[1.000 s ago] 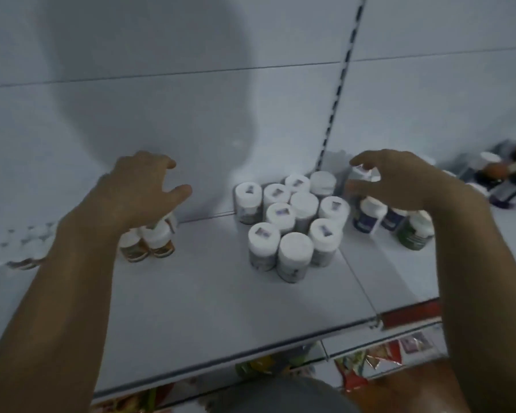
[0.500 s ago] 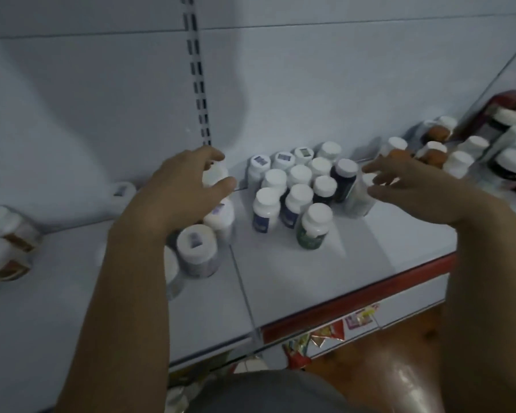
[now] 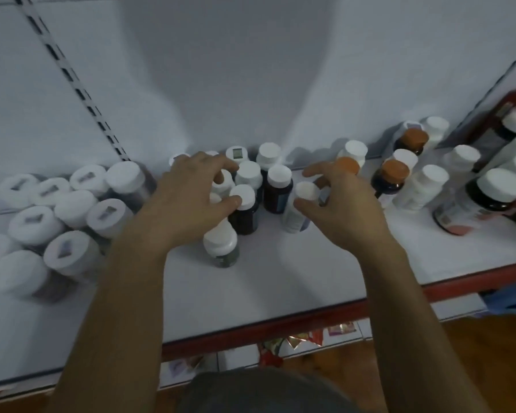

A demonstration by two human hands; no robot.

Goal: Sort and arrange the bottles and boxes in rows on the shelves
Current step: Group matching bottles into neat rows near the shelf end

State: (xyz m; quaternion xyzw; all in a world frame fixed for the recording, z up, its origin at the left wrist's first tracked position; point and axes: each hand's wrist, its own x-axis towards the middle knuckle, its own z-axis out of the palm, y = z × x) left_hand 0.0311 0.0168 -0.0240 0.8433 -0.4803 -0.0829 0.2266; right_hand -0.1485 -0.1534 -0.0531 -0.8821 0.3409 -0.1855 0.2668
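Neither grip is closed on anything: the left hand (image 3: 191, 198) spreads its fingers over the white caps of the middle cluster, thumb against the cap of a dark bottle (image 3: 244, 211), and the right hand (image 3: 340, 204) hovers with fingers curled open around a pale white-capped bottle (image 3: 298, 208), seemingly not clamping it. By my reading the sorting is about halfway. On the left of the shelf (image 3: 280, 281) the label-topped jars (image 3: 69, 222) already stand packed in rough rows (blurred, so the count is unclear). The middle cluster under the hands is loosely grouped but uneven, one green-labelled bottle (image 3: 221, 248) standing alone in front. To the right, the orange-capped bottles (image 3: 392, 177) and mixed white-capped ones remain scattered and unsorted; no boxes clearly show.
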